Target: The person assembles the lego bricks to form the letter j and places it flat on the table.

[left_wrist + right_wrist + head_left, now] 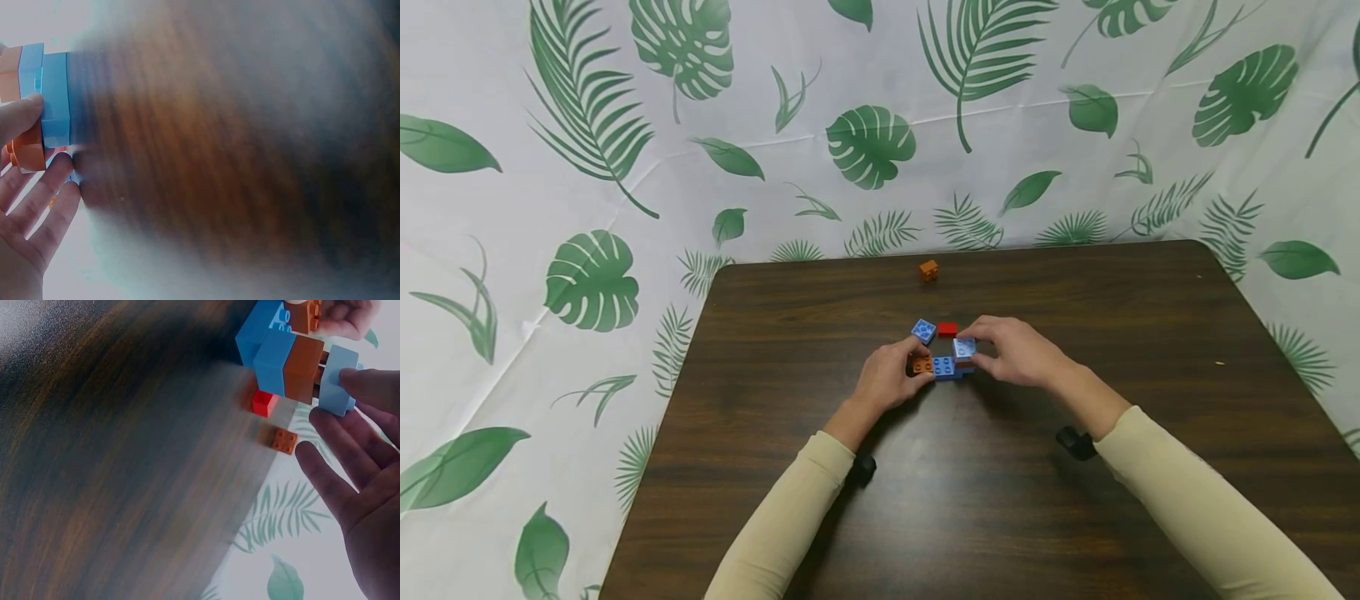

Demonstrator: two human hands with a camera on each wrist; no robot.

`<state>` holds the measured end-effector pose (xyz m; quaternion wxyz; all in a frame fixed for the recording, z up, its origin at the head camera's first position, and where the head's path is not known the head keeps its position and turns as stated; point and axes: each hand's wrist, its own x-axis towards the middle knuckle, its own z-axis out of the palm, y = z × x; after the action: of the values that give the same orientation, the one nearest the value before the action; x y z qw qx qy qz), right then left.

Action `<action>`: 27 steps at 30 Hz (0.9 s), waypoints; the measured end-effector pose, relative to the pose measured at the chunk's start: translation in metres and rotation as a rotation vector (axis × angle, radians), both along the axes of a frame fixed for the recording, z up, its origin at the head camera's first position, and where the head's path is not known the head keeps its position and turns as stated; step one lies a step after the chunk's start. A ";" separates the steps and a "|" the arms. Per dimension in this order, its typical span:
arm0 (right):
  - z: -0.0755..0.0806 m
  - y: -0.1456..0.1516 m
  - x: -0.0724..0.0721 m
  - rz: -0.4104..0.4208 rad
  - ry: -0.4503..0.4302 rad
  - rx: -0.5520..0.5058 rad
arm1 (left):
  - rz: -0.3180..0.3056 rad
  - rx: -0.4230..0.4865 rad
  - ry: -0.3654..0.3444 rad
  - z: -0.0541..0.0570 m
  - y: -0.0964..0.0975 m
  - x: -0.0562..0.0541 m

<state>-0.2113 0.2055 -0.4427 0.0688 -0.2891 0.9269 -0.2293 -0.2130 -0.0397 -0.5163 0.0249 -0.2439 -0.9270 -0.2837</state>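
Observation:
In the head view, my left hand (886, 375) pinches an orange toy brick (922, 365) at the left end of a low build of stud-topped bricks. A blue brick (943, 367) in that build lies just right of it. My right hand (1018, 350) holds a light blue brick (337, 380) between thumb and fingers over the build's right end. Right below it is another orange brick (304, 367), its studs showing in a narrow gap. That orange brick sits on a blue brick (274, 362).
Behind the build lie a loose blue brick (923, 331) and a red brick (947, 329). Farther back, an orange brick (928, 270) stands near the far edge of the dark wooden table (790, 333). A leaf-print cloth (820, 183) hangs beyond the table.

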 end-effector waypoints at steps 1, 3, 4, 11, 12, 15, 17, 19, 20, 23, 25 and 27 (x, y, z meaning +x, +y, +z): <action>0.000 0.000 0.000 -0.001 0.000 0.000 | 0.001 -0.002 0.000 0.000 0.000 0.000; 0.001 0.000 -0.001 -0.003 -0.002 0.000 | 0.005 -0.002 0.002 0.001 0.000 0.000; 0.001 0.000 -0.001 -0.006 -0.005 -0.002 | 0.006 -0.002 0.003 0.001 0.000 0.000; 0.001 0.000 -0.001 -0.021 -0.031 -0.009 | 0.006 -0.005 0.001 0.001 0.001 0.000; 0.001 -0.001 -0.001 -0.020 -0.032 -0.008 | 0.005 -0.005 0.003 0.000 0.001 0.000; 0.002 -0.001 -0.001 -0.017 -0.032 -0.008 | 0.005 -0.002 0.011 -0.001 0.001 0.000; 0.002 -0.001 -0.001 -0.017 -0.036 -0.007 | 0.006 -0.004 0.015 -0.001 0.002 0.000; 0.002 -0.002 -0.001 -0.018 -0.042 -0.005 | 0.007 -0.005 0.012 -0.001 0.001 0.000; 0.002 -0.002 -0.001 -0.018 -0.045 -0.005 | 0.007 -0.007 0.008 -0.001 0.001 0.000; 0.002 -0.001 -0.002 -0.015 -0.050 -0.007 | 0.006 -0.010 0.002 -0.001 0.001 0.000; 0.002 -0.002 -0.002 -0.011 -0.047 -0.007 | 0.006 -0.011 -0.001 -0.001 0.001 0.001; 0.003 -0.002 -0.002 -0.008 -0.044 -0.004 | 0.007 -0.012 -0.003 0.000 0.001 0.001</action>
<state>-0.2137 0.2036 -0.4398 0.0877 -0.2804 0.9258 -0.2377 -0.2120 -0.0386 -0.5160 0.0231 -0.2403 -0.9296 -0.2784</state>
